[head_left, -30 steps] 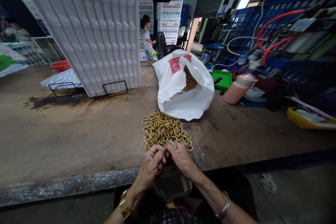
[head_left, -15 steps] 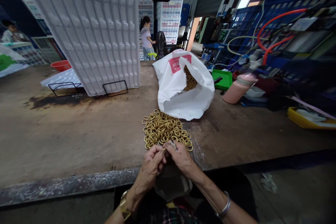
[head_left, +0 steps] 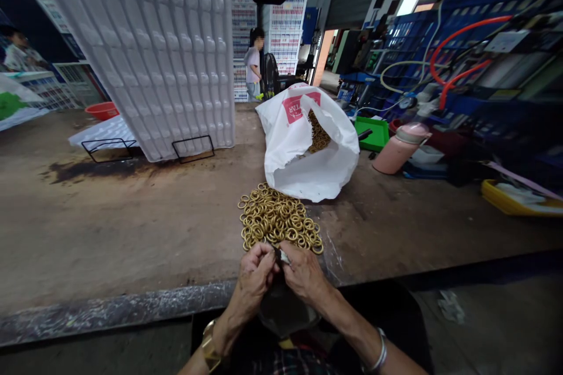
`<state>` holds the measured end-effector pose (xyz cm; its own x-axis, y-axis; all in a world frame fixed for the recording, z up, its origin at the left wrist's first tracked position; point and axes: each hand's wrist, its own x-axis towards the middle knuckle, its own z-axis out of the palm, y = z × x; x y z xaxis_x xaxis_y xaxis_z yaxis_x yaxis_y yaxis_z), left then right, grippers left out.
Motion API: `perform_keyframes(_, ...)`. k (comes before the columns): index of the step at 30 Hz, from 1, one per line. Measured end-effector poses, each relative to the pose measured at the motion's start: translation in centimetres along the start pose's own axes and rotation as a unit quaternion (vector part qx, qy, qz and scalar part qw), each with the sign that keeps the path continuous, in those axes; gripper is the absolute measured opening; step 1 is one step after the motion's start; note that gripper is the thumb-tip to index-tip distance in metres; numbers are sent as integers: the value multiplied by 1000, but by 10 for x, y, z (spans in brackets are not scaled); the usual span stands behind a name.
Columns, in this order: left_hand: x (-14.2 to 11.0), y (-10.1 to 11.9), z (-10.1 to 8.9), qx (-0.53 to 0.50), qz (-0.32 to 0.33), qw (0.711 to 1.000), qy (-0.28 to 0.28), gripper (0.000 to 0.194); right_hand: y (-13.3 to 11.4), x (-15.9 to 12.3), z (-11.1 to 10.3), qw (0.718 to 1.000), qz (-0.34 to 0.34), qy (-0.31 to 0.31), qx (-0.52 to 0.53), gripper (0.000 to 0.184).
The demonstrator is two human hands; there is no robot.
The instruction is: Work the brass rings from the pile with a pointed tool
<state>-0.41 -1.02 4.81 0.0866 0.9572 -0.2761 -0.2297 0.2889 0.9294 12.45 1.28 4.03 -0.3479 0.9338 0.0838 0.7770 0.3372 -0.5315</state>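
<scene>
Item: gold rings [head_left: 277, 217], one loose heap on the bench [head_left: 145, 234], directly on the far side of your two hands and roughly centred between them. Each is round, so no long axis to note; the rings lie at mixed tilts.

Item: small pale-and-dark piece [head_left: 285, 258], between your hands, just short of the heap's near edge. Long axis mostly left to right, dark end to the left, pale end to the right and slightly nearer you. Your right hand is the closer at its pale end.

Item: right hand [head_left: 304, 272], yours; fingers curled and clamped on the piece.

Item: left hand [head_left: 256, 269], yours; fingers bent inward, tips beside the dark end. You cannot tell from this view whether they pinch anything.

Relation to the heap: neither hand clearly nearer; contact with the rings cannot be told.

Item: white sack [head_left: 284, 149], torn mouth towards you, just beyond the heap, further rings [head_left: 319, 135] inside.
</scene>
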Motion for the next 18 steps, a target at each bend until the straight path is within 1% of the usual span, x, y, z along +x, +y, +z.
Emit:
perform_keyframes(2,-2,0,0,15,7,1000,4,38,0,0,-1,1000,0,-11,-23,20)
perform_keyframes(5,-6,0,-2,26,13,1000,0,37,5,3,-2,998,28,-25,-55,23)
perform_keyframes(7,-8,1,-3,11,16,1000,-12,36,9,4,-3,997,42,-24,-67,24)
perform_keyframes(9,-8,1,-4,-28,19,999,-23,35,12,5,-2,998,34,-7,-54,24)
perform_keyframes(11,-6,2,-4,-83,11,996,-22,33,10,6,-1,999,26,19,-5,20)
perform_keyframes(13,-4,2,-3,-130,-7,991,-15,34,7,8,0,995,41,39,83,15)
perform_keyframes(16,-2,4,-2,-162,-36,986,-8,36,2,12,1,968,95,42,228,27)
perform_keyframes(18,-1,4,-2,-168,-47,985,-12,37,1,15,2,949,115,19,292,30)
